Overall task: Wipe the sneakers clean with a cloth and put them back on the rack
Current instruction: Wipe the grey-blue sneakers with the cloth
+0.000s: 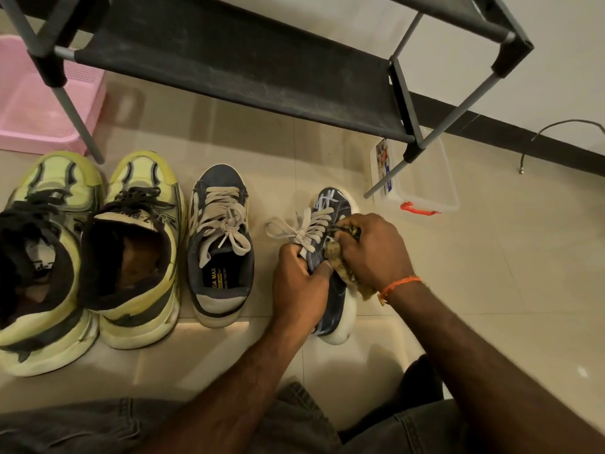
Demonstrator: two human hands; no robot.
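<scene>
- Four sneakers on the tiled floor (491, 273), in a row in front of the rack (229, 60). None is on the rack; its black fabric shelf in view is bare.
- Working shoe: navy sneaker (330, 257) with white sole, at the right end of the row, tipped onto its side, toe pointing toward the rack's front right leg.
- Left hand (299, 283): grip closed around the collar and lace area of that sneaker, thumb across the upper, steadying it.
- Right hand (370, 250): grip bunched tight on the cloth (340, 267), a yellowish-brown rag pressed against the sneaker's side panel. Orange thread on that wrist.
- Its mate, the second navy sneaker (219, 247), stands upright just to the left, laces tied, apart from the working shoe.
- Pair of pale yellow-green sneakers (91, 250) at the left end of the row, touching one another, near the rack's front left leg.
- Judgement on progress: wiping stage, mid-way at best. Whether the other three are already wiped I cannot tell; the heel rubber of the upright navy one may still carry grime, but the light is poor.
- Left to do: finish this shoe, deal with any unwiped ones, then lift all four onto the shelf.
- Pink basket (32, 103) behind the rack's left leg, clear plastic box (422, 178) by the right leg; neither involved.
</scene>
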